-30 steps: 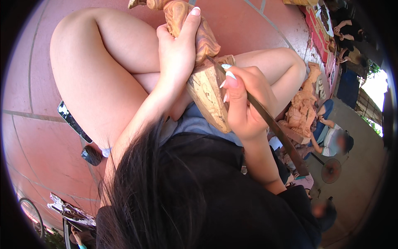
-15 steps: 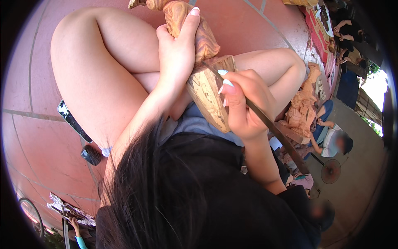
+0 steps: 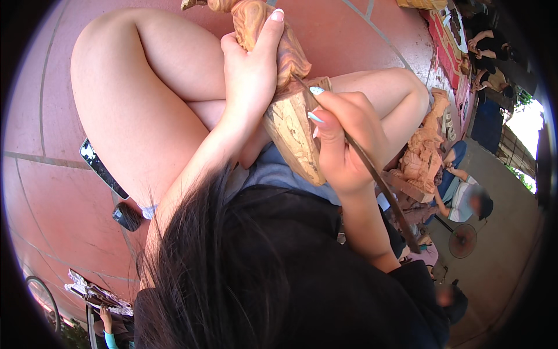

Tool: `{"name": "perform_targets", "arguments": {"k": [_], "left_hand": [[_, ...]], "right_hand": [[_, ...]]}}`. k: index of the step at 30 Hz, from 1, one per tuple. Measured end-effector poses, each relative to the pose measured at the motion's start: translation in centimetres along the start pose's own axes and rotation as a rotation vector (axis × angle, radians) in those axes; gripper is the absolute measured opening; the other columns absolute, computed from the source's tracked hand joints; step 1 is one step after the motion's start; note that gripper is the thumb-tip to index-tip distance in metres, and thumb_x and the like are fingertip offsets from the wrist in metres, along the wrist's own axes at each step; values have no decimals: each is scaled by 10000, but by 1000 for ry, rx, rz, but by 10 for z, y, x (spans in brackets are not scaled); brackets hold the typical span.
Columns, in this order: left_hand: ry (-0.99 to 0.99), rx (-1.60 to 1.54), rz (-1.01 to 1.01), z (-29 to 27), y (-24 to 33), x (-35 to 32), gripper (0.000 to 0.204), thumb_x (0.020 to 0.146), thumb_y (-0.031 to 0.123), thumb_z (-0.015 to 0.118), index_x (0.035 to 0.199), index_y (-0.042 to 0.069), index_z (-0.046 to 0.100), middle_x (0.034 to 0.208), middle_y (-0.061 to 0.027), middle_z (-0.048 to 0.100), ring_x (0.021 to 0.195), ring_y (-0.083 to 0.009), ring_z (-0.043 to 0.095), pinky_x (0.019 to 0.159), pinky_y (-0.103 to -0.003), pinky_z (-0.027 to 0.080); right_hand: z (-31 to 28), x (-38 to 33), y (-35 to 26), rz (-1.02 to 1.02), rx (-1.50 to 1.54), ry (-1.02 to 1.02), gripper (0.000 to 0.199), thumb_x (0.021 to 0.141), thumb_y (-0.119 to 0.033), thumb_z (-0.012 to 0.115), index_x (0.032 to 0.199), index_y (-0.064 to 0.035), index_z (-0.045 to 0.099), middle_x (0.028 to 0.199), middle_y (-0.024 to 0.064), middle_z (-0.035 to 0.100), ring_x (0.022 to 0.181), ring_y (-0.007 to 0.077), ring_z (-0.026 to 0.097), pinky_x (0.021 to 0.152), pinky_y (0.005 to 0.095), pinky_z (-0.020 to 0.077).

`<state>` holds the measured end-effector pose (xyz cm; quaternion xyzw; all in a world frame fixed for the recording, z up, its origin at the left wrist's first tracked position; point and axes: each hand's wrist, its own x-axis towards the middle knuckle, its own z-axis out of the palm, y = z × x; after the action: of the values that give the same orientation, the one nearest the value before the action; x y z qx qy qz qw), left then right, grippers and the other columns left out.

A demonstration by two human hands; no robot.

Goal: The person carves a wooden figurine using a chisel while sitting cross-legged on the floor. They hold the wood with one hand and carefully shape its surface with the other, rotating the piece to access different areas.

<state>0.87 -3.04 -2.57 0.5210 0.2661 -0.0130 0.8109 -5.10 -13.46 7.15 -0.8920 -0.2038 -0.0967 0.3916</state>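
Observation:
A carved wooden figure (image 3: 289, 61) with swirling brown grain lies tilted across my lap, its upper end reaching past the top of the view. Its pale, blocky base (image 3: 293, 136) rests near my lap. My left hand (image 3: 250, 72) is wrapped round the carved part, thumb lying along its top. In a pen-like hold, my right hand (image 3: 351, 139) grips a long, thin, dark file-like tool (image 3: 386, 192). The tool's narrow tip touches the carving just above the base, and its broad end sticks out below my right wrist. My palm hides part of the carving's left side.
My bare crossed legs (image 3: 139, 104) frame the work on a red tiled floor (image 3: 40, 192). By my left thigh lie a dark flat object (image 3: 103, 168) and a small black object (image 3: 126, 216). Rightward are a larger wood carving (image 3: 423, 148), a fan (image 3: 463, 240) and seated people.
The tool's tip has moved slightly up and right along the carving, while its broad end has swung left and down. The carving and my left hand have shifted slightly right.

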Motion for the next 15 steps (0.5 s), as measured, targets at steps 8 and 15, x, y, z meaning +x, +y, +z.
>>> {"name": "perform_targets", "arguments": {"k": [8,15], "left_hand": [[-42,8,-63,1,13,-5,438,902,414,629,926,-22,602,780,-53,619,682,-98,591,640,-246,490],[47,47,-103,5,20,-9,464,898,418,634,968,-39,596,817,-68,623,713,-102,593,663,-244,489]], "right_hand": [[-1,-2,4,-77,4,3,192,826,-50,719,970,38,629,752,112,581,591,236,550,510,307,445],[-2,-4,-1,61,65,0,119,861,-23,674,953,40,635,733,113,585,576,222,551,509,296,444]]}}
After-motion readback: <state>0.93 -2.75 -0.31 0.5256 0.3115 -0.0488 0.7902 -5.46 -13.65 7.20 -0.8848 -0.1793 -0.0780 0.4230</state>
